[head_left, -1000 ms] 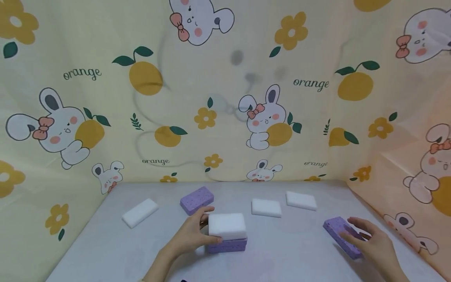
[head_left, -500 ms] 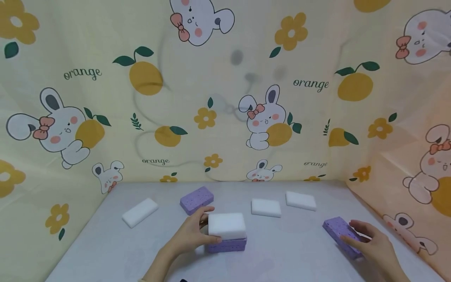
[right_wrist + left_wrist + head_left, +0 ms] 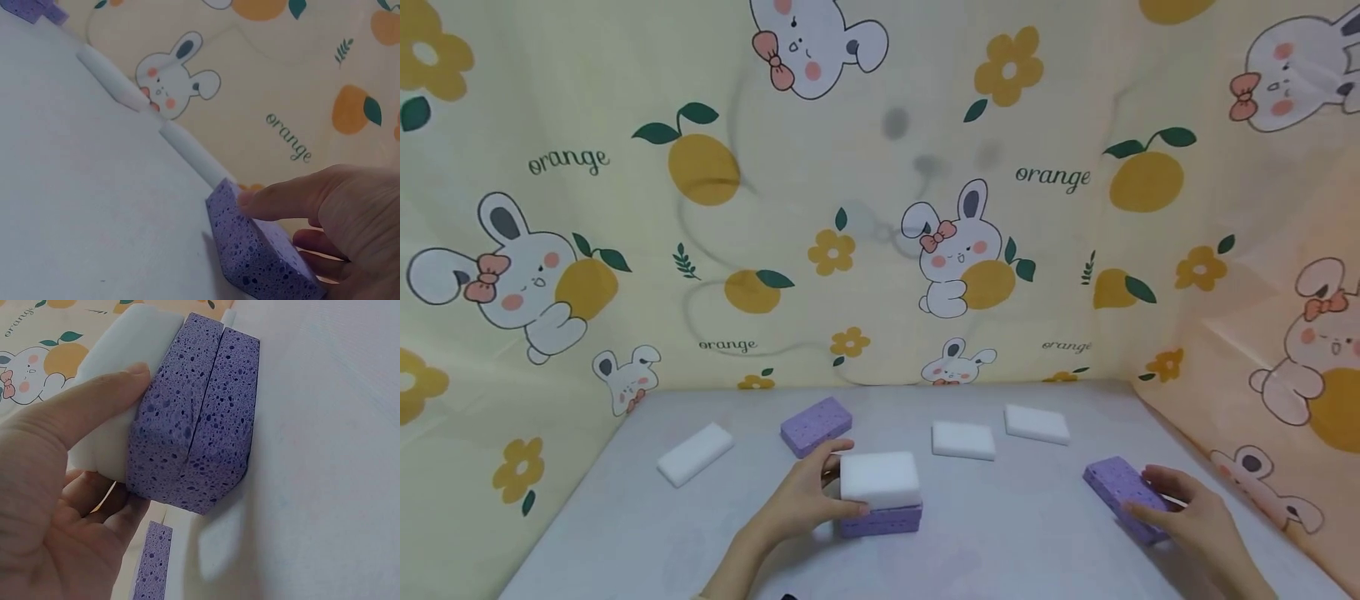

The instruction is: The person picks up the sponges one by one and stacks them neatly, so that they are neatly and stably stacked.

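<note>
Near the middle of the table, my left hand point(image 3: 805, 496) grips a stack from its left side, thumb in front and fingers behind. The stack has a white sponge point(image 3: 880, 477) on top of two purple sponges point(image 3: 206, 394) with pitted sides. In the left wrist view the thumb presses along the white sponge, its tip at the seam with the upper purple one. Off to the right, my right hand point(image 3: 1198, 517) holds another purple sponge point(image 3: 1120, 492), lying at a slant, between thumb and fingers. The right wrist view shows the thumb on that sponge's upper edge.
A fourth purple sponge point(image 3: 816, 425) lies behind the left hand. One white sponge point(image 3: 696, 454) is at the left, and two more, a nearer one point(image 3: 962, 440) and a farther one point(image 3: 1037, 423), lie at the back right. A printed cloth point(image 3: 842, 167) encloses the table's point(image 3: 1000, 525) back and sides.
The right hand's fingers have drawn in closer around the purple sponge at the right. My left hand stays on the stack. The head view has shifted slightly.
</note>
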A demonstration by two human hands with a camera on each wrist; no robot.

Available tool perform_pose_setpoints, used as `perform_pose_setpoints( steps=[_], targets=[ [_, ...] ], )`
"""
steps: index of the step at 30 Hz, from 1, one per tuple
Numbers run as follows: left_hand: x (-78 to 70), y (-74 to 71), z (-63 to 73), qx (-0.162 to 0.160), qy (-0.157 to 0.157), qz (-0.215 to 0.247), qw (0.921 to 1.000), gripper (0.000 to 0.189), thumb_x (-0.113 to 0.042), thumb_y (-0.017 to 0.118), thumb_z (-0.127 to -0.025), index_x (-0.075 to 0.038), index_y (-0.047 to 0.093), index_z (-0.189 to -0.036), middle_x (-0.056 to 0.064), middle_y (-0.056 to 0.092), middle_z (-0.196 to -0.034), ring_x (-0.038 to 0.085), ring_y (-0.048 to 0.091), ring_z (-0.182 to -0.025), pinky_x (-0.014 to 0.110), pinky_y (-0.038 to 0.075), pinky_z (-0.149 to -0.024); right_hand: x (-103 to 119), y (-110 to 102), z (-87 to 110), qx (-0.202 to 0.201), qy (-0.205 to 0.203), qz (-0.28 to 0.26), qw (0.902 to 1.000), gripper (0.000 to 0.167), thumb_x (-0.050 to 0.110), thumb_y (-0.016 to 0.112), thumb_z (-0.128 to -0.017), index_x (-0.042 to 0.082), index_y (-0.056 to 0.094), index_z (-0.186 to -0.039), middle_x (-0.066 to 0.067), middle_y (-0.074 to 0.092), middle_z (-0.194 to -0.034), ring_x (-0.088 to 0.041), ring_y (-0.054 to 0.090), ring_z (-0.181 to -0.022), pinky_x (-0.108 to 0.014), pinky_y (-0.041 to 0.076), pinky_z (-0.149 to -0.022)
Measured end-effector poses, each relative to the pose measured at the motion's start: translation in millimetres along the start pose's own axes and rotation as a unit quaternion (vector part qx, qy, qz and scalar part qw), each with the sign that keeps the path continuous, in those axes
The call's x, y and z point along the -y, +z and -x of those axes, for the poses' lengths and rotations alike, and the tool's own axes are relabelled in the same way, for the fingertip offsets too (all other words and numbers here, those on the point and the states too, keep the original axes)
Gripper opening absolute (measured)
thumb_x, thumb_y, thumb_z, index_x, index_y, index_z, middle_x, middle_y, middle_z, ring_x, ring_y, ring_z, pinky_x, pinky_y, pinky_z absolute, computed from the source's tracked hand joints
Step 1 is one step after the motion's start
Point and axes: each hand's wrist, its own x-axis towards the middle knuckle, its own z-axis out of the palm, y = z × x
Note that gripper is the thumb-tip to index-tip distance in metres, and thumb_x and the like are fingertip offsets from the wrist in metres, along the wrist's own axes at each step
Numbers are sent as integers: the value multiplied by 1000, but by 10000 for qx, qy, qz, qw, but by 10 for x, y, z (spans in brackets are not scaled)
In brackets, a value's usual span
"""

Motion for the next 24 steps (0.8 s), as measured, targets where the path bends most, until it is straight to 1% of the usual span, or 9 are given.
perform_pose_setpoints(
  steps=[2, 4, 5, 7, 12, 18, 20, 24],
  targets=[
    [-2, 0, 3, -1, 16, 18, 10000, 93, -22, 91, -70, -6, 39, -145, 18, 55, -135, 35, 49, -127, 53, 35, -109, 14, -5, -5, 94, 97, -41, 9999, 95, 47, 79, -80, -13, 37, -141, -36, 43, -138, -49, 46, -121, -21, 50, -85],
    [-5, -3, -1, -7, 17, 28, 10000, 93, -22, 91, -70, -5, 39, -145, 18, 54, -135, 35, 49, -127, 53, 34, -110, 22, -8, -14, 153, 154, -64, 9997, 98, 49, 79, -79, -13, 35, -142, -37, 41, -139, -50, 43, -123, -38, 48, -96],
    [-8, -4, -2, -7, 9, 24, 10000, 94, -22, 91, -69, -5, 39, -145, 19, 54, -136, 35, 49, -127, 52, 34, -110, 28, -6, -14, 180, 198, -86, 9996, 100, 50, 79, -79, -12, 34, -143, -37, 40, -140, -51, 42, -124, -46, 45, -100],
    [6, -9, -7, 10, 24, 33, 10000, 96, -26, 92, -68, -5, 39, -146, 18, 53, -137, 34, 49, -128, 50, 35, -110, 34, -7, -11, 259, 268, -125, 9992, 103, 51, 79, -79, -13, 31, -144, -38, 37, -141, -52, 39, -125, -64, 37, -100],
    [4, -15, 6, 13, -33, 6, 10000, 95, -25, 92, -68, -4, 39, -146, 18, 53, -137, 34, 49, -128, 51, 35, -110, 27, 3, -6, 367, 249, -175, 9989, 104, 49, 80, -79, -14, 28, -144, -39, 35, -142, -54, 36, -126, -66, 33, -102],
    [7, -27, -3, 8, -18, -31, 10000, 94, -27, 91, -69, -5, 40, -145, 15, 55, -135, 33, 49, -127, 53, 33, -110, 18, 1, -28, 443, 346, -148, 9983, 107, 53, 78, -79, -13, 27, -145, -39, 32, -143, -54, 33, -128, -68, 30, -102],
    [9, -26, -7, 21, -9, 17, 10000, 94, -25, 91, -70, -4, 39, -146, 16, 56, -134, 33, 50, -127, 52, 34, -110, 18, -7, -32, 514, 428, -178, 9976, 108, 53, 78, -79, -13, 25, -146, -39, 30, -144, -54, 32, -129, -68, 30, -103],
    [25, -11, -14, 61, 47, 102, 9999, 95, -24, 91, -70, -3, 38, -146, 16, 56, -134, 32, 51, -126, 50, 36, -110, 23, -28, -45, 781, 820, -359, 9929, 113, 56, 76, -79, -13, 19, -148, -39, 25, -147, -55, 29, -130, -69, 28, -104]
  ],
)
